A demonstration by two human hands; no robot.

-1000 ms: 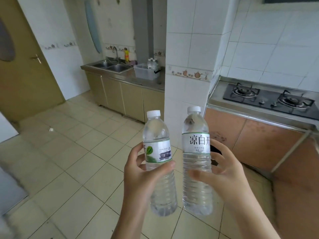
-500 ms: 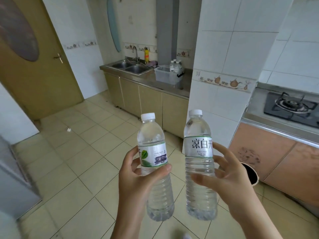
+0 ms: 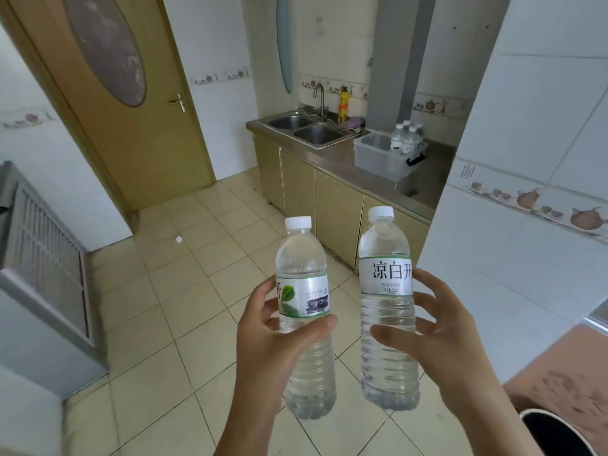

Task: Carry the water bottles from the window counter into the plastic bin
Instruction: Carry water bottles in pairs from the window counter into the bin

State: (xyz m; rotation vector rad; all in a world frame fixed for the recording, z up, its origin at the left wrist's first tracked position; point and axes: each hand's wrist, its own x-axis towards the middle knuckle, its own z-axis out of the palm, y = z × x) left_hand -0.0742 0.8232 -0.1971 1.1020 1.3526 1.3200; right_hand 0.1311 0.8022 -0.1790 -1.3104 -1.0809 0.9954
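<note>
Clear plastic, white caps, both bottles looked full from where I was watching. The left hand (image 3: 273, 343) gripped the left bottle (image 3: 304, 320), the one with a green leaf on its label; the right hand (image 3: 437, 340) curled round the right bottle (image 3: 388, 311), with big dark characters on its label. Both stood roughly upright, caps up, held side by side over the tiled floor (image 3: 171, 324). The plastic bin (image 3: 378, 159) sat well apart on the steel counter (image 3: 348, 166) beside the sink (image 3: 316, 133), with a few bottles (image 3: 406, 138) at its far end.

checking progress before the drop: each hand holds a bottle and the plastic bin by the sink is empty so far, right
Not quite. In the head view the left hand and right hand each hold a bottle, but the plastic bin by the sink already has bottles standing in it.
</note>
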